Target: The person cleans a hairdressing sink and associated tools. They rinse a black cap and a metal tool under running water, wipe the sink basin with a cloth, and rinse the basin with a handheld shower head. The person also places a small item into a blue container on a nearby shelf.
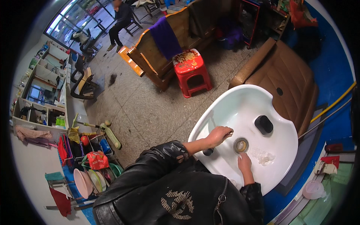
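A white shampoo basin (215,112) stands before me. My left hand (220,136) hangs over its near left side, fingers curled together; a small pale bit shows at the fingertips, too small to name. Lower down, my right hand (245,163) reaches to the edge of the round drain (240,145), fingers drawn together and partly hidden. Whatever they pinch does not show. A whitish, wet-looking clump (263,156) lies in the basin to the right of the drain. Above it sits a black oval pad (263,125).
A brown reclining chair (285,75) adjoins the basin's far side. Beyond stand a red stool (192,71) and a wooden bench (150,56) with a purple towel (165,37). Wire baskets (82,146) and plastic basins (83,183) are at left. Another person (122,18) sits far off.
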Tool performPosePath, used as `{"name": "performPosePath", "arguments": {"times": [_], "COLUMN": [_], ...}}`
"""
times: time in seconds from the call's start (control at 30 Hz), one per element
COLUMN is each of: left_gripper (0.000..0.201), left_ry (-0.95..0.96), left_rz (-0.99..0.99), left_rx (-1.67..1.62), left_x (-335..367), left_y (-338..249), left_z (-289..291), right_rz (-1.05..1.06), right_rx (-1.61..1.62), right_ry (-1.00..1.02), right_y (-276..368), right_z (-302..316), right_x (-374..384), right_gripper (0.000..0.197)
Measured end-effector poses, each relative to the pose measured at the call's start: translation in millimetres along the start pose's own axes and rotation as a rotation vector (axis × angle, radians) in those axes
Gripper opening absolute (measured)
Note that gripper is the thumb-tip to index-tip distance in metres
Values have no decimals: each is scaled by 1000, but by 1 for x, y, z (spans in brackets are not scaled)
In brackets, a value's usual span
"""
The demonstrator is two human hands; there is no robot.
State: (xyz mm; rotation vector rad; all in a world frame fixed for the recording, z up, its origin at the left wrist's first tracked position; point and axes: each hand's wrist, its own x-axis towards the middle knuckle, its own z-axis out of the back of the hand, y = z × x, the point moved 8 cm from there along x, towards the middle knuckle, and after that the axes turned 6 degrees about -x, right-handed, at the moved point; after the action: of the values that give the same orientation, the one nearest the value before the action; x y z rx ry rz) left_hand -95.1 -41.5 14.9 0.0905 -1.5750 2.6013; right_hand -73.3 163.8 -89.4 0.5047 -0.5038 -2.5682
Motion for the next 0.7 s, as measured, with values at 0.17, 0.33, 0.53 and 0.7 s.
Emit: {"name": "performPosePath", "arguments": {"times": [0.17,0.33,0.53,0.7], "left_gripper": [18,20,18,20], "left_ry": [-138,-156,-163,-157], "left_rz": [3,227,338,303], "left_rx": [-87,-279,-335,-285], "left_x": [-2,-16,-33,-35], "left_y": [-18,-2,11,10], "left_z": [23,41,49,49], "right_rz": [-137,-56,-86,-124], "right_rx": [-129,-201,-243,-331], "right_ry": [173,265,296,252], "right_y": [-56,-75,-70,-75], "right_z": [-58,-95,-106,-114], "right_x": [54,75,87,94], "right_gripper": [23,26,35,30]}}
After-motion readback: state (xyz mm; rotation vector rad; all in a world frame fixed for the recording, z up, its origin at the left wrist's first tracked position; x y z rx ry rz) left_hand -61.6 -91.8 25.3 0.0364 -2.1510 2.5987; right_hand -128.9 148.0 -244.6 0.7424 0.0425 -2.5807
